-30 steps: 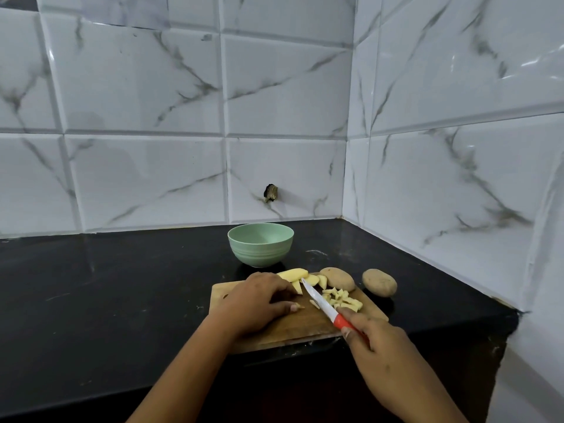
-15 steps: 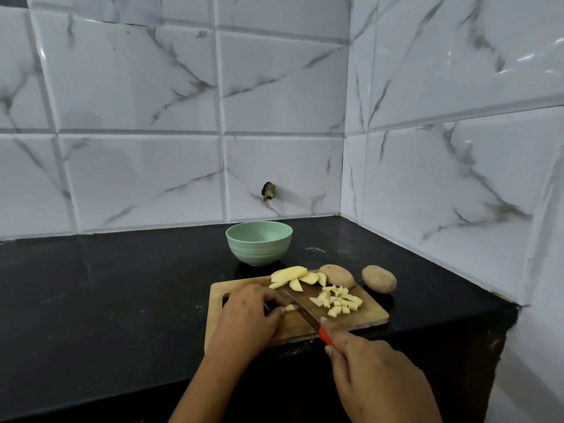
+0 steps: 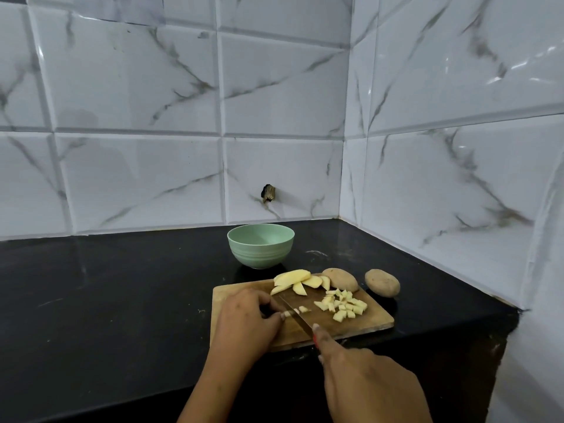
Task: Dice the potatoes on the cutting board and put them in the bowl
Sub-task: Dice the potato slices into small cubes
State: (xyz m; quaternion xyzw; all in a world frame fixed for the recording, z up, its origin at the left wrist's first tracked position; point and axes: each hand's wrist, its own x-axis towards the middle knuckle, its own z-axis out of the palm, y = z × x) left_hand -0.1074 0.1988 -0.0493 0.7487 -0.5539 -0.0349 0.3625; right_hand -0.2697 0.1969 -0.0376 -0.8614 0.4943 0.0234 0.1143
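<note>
A wooden cutting board (image 3: 366,323) lies on the black counter. On it are several peeled potato wedges (image 3: 293,277), a pile of diced pieces (image 3: 343,305) and one unpeeled potato (image 3: 340,279). My left hand (image 3: 247,322) holds a potato strip (image 3: 288,313) down on the board with curled fingers. My right hand (image 3: 366,380) grips the red-handled knife (image 3: 294,312), whose blade crosses the strip right beside my left fingertips. A cut piece (image 3: 303,309) lies just right of the blade. The green bowl (image 3: 261,245) stands behind the board and looks empty.
A second unpeeled potato (image 3: 382,283) sits on the counter (image 3: 122,300) right of the board. Marble-tiled walls close off the back and the right side. The counter's front edge runs just below the board.
My left hand came back from the wedges to the board's near side with a strip. The knife followed and its blade now lies across that strip, with a small piece cut off.
</note>
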